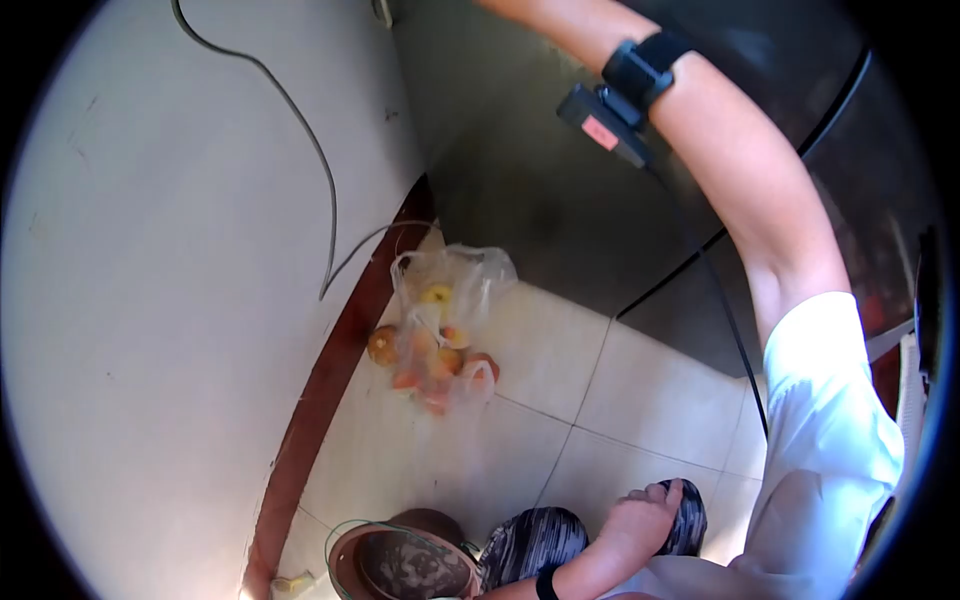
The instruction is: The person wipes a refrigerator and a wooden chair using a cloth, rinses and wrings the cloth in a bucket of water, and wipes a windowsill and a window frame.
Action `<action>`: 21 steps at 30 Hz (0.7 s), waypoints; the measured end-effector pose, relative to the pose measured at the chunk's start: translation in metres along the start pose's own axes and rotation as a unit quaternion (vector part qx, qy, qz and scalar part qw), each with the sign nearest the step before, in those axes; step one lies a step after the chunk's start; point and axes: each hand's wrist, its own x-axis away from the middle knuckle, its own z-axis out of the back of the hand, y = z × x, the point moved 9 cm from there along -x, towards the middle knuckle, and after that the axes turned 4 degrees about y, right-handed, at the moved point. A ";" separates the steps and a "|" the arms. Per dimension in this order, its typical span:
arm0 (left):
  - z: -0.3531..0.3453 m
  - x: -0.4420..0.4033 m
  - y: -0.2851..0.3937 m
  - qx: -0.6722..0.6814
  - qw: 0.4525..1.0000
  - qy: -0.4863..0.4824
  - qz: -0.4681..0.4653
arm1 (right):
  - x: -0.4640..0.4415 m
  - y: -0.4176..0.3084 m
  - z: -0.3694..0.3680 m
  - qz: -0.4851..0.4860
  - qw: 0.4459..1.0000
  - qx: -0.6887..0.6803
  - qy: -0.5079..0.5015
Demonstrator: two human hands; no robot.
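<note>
My left hand, with a black band at its wrist, rests on a knee in dark streaked trousers. Its fingers look curled together, and nothing shows sticking out of them. My right arm stretches up across the view in a white sleeve. A black device with a pink label is strapped near the wrist. The right hand lies beyond the top edge, out of sight. On the floor ahead is a clear plastic bag with several red and yellow fruits in and around it. One round brownish fruit lies against its left side.
A brown bucket stands at the bottom, left of my knees, with a thin green cord around it. To the left rises a white wall with a dark red skirting and a loose grey cable. A large dark panel fills the back.
</note>
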 end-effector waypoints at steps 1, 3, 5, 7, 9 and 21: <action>0.001 0.002 0.005 0.006 1.000 0.009 -0.010 | 0.017 -0.018 0.000 0.010 0.999 -0.002 -0.040; -0.006 0.004 0.013 0.012 1.000 -0.009 -0.002 | 0.052 -0.049 -0.006 0.015 0.995 0.041 -0.093; -0.007 0.008 0.022 -0.013 0.998 0.055 -0.012 | 0.084 -0.074 -0.017 0.006 0.990 0.034 -0.134; -0.002 0.013 0.024 -0.009 0.996 0.086 -0.030 | 0.113 -0.100 -0.024 0.024 0.977 0.044 -0.206; 0.002 0.018 0.031 0.006 0.993 0.103 -0.063 | 0.136 -0.123 -0.034 0.035 0.966 0.034 -0.255; -0.007 0.035 0.026 0.126 0.985 0.108 -0.054 | 0.317 -0.258 -0.055 0.190 0.880 -0.062 -0.431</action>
